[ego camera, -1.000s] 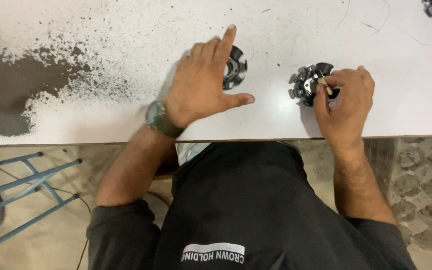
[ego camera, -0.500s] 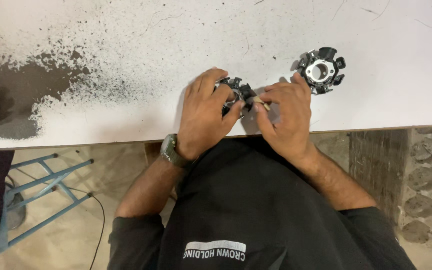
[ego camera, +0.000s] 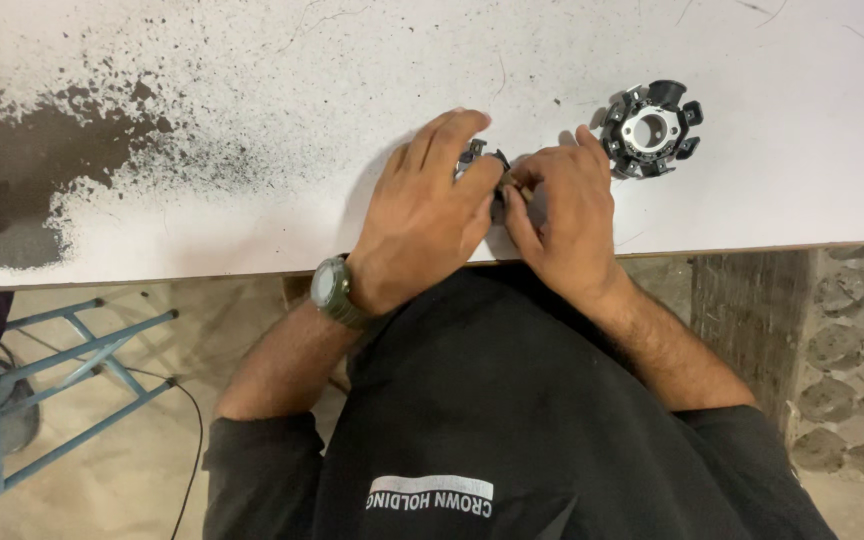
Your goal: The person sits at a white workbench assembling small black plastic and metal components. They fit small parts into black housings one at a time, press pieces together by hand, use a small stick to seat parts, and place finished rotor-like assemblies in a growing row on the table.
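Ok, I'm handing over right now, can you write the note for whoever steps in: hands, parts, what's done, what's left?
Left hand: lies over a small black part near the table edge, mostly hiding it.
Right hand: fingertips pinch at the same part, hands touching.
Second black and silver ring-shaped part: lies apart on the table, right of the hands, untouched.
Done: cannot tell.
Left: the covered part is in work; the ring-shaped part waits.

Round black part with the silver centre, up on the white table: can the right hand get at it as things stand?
Probably yes. The round black part lies alone on the white table, just beyond the right hand, nothing between. But that hand and the left hand are busy on a small dark part.
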`<action>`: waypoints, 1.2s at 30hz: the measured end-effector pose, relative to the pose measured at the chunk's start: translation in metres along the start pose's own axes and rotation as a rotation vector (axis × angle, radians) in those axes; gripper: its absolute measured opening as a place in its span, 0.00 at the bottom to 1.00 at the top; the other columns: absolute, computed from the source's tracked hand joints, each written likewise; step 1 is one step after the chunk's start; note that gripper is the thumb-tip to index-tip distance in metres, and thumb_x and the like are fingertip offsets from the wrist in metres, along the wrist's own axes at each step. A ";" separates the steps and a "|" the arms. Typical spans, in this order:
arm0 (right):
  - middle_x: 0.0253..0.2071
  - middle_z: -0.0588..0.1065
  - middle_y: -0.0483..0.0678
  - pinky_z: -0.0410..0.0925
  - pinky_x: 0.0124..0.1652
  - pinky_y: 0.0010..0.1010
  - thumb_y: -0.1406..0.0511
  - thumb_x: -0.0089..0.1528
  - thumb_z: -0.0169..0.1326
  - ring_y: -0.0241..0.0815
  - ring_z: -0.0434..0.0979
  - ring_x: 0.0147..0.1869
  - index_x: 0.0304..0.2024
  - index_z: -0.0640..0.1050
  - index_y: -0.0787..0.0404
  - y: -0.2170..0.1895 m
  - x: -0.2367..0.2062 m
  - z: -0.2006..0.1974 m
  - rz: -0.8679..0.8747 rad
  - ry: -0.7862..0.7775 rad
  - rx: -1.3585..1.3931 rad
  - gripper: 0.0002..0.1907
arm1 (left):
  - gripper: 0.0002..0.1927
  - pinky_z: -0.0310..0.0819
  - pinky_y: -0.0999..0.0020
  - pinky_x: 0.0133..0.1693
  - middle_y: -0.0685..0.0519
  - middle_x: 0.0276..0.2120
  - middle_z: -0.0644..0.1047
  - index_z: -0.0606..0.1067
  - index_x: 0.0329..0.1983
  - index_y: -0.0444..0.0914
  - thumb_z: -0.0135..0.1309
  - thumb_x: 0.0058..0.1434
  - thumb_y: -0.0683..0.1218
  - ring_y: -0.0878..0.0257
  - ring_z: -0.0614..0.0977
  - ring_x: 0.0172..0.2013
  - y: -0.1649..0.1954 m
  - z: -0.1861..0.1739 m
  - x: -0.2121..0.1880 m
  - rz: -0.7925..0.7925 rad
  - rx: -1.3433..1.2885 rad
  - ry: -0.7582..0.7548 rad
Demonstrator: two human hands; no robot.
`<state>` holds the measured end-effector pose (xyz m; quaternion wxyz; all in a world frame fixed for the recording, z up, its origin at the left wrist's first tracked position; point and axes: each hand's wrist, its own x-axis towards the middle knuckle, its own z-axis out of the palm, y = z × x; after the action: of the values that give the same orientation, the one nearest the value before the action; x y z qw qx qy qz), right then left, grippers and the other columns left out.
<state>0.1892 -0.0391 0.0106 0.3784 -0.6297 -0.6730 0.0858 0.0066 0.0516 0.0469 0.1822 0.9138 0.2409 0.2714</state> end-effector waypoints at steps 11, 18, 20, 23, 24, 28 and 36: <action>0.44 0.76 0.49 0.56 0.72 0.57 0.75 0.59 0.65 0.50 0.75 0.55 0.46 0.77 0.61 -0.001 -0.007 0.006 -0.119 0.036 -0.118 0.15 | 0.09 0.71 0.52 0.59 0.47 0.61 0.72 0.77 0.45 0.38 0.62 0.63 0.40 0.47 0.75 0.58 -0.011 0.033 -0.019 -0.252 -0.158 0.116; 0.40 0.75 0.48 0.59 0.72 0.57 0.73 0.58 0.66 0.49 0.75 0.52 0.45 0.78 0.61 -0.003 0.001 0.002 -0.112 -0.008 -0.102 0.14 | 0.08 0.67 0.51 0.64 0.48 0.59 0.72 0.78 0.41 0.39 0.64 0.59 0.40 0.46 0.71 0.65 -0.009 0.032 -0.020 -0.268 -0.119 0.188; 0.39 0.74 0.48 0.60 0.72 0.57 0.73 0.58 0.66 0.49 0.75 0.50 0.44 0.78 0.61 -0.003 0.004 0.001 -0.093 -0.035 -0.089 0.14 | 0.08 0.65 0.50 0.64 0.47 0.59 0.73 0.79 0.39 0.39 0.65 0.58 0.40 0.46 0.70 0.65 -0.008 0.031 -0.020 -0.250 -0.125 0.157; 0.40 0.75 0.48 0.60 0.71 0.58 0.73 0.58 0.66 0.50 0.76 0.50 0.43 0.78 0.61 -0.003 0.006 -0.001 -0.098 -0.041 -0.067 0.13 | 0.08 0.66 0.50 0.64 0.47 0.60 0.73 0.79 0.40 0.39 0.65 0.58 0.41 0.46 0.70 0.65 -0.006 0.032 -0.019 -0.245 -0.154 0.145; 0.40 0.75 0.48 0.60 0.71 0.58 0.73 0.59 0.65 0.49 0.76 0.50 0.43 0.78 0.61 -0.003 0.006 -0.002 -0.096 -0.037 -0.060 0.12 | 0.08 0.66 0.51 0.64 0.48 0.60 0.73 0.80 0.41 0.39 0.65 0.59 0.41 0.46 0.70 0.65 -0.006 0.033 -0.018 -0.244 -0.165 0.151; 0.40 0.76 0.47 0.60 0.72 0.58 0.73 0.60 0.65 0.48 0.77 0.50 0.43 0.78 0.61 -0.003 0.005 -0.001 -0.084 -0.026 -0.057 0.11 | 0.05 0.67 0.53 0.61 0.47 0.60 0.73 0.78 0.38 0.38 0.63 0.61 0.40 0.49 0.72 0.61 -0.007 0.040 -0.013 -0.284 -0.197 0.169; 0.44 0.77 0.48 0.58 0.73 0.58 0.72 0.61 0.65 0.48 0.77 0.54 0.45 0.77 0.61 0.004 -0.002 0.001 -0.097 0.013 -0.033 0.12 | 0.06 0.65 0.51 0.59 0.46 0.57 0.74 0.72 0.31 0.36 0.58 0.58 0.38 0.50 0.72 0.57 -0.009 0.053 -0.015 -0.323 -0.183 0.177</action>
<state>0.1917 -0.0403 0.0068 0.3761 -0.6032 -0.7014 0.0521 0.0235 0.0405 -0.0054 0.2836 0.8157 0.3736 0.3387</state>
